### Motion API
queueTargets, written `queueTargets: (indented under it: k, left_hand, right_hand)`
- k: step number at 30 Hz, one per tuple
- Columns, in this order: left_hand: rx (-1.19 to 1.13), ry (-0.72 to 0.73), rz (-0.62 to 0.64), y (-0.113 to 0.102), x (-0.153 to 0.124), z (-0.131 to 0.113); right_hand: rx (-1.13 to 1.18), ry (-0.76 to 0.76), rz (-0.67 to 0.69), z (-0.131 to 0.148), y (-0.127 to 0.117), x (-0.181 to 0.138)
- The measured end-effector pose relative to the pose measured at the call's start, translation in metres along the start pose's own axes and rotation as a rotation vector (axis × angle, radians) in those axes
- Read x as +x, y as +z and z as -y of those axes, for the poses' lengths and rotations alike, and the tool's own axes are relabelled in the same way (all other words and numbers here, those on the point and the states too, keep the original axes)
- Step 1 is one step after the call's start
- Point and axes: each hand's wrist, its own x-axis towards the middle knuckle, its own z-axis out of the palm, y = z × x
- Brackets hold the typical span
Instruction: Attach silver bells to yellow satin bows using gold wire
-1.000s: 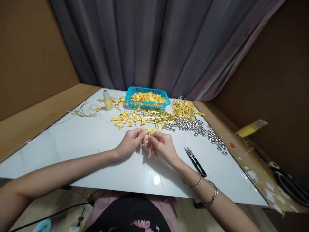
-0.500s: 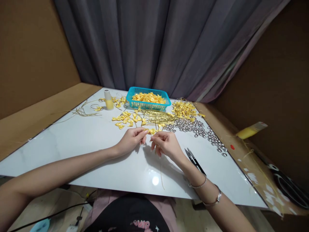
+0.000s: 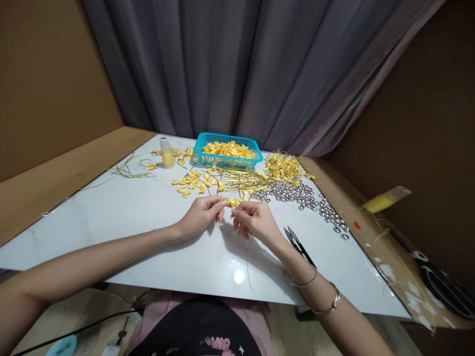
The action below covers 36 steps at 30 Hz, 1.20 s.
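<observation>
My left hand [image 3: 204, 212] is closed in a pinch, thumb and forefinger at the edge of a small yellow ribbon bow [image 3: 233, 202]. Just right of it, my right hand [image 3: 254, 220] is closed too, its thumb and forefinger pinched together near the bow. A thin gold cord [image 3: 249, 269] trails down from beneath the right hand over the white tabletop; the grip on it is too small to see clearly. Behind the hands lie loose yellow bows [image 3: 191, 182] and a bundle of gold cords [image 3: 241, 179].
A blue basket [image 3: 228, 163] of yellow bows stands at the back, with a bow pile [image 3: 284, 167] to its right. Silver beads [image 3: 297, 194] spread rightward. Black snips [image 3: 300, 245] lie by my right forearm. A yellow bottle [image 3: 167, 154] stands left; large scissors [image 3: 443, 284] lie far right.
Almost nothing differs. Both hands keep their pinch at the same place, with only a very slight shift of the right fingers.
</observation>
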Motion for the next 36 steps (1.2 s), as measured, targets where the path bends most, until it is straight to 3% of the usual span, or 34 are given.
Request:
queueTargets:
  k: [25, 36]
  left_hand:
    - [-0.245, -0.132, 0.003, 0.0012, 0.0019, -0.0026]
    - [-0.245, -0.141, -0.003, 0.0016, 0.0005, -0.0069]
  right_hand:
    - [0.014, 0.012, -0.009, 0.0078, 0.0001, -0.0042]
    - [0.011, 0.012, 0.002, 0.0076, 0.0007, -0.004]
